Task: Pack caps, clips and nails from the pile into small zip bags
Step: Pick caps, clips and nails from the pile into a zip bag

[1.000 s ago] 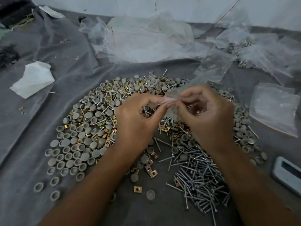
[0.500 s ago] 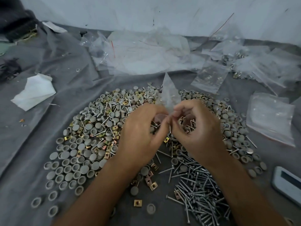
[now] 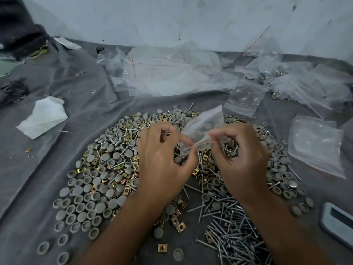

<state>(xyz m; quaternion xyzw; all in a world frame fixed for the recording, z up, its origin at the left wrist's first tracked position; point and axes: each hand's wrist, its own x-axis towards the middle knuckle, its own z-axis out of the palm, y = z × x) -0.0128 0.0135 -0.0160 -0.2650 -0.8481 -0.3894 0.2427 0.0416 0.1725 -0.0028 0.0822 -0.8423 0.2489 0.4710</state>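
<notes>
1. Pinching the mouth of a small clear zip bag [image 3: 205, 124]: left hand [image 3: 164, 165] and right hand [image 3: 241, 161] each hold an edge of the opening between thumb and fingers, above the pile.
2. Bag body sticks up and away from the hands.
3. Pile on grey cloth [image 3: 91, 104]: grey caps [image 3: 89, 190] left, brass clips [image 3: 179, 225] mixed in, nails [image 3: 232, 232] lower right.
4. Stack of empty zip bags [image 3: 315, 148] lies right.
</notes>
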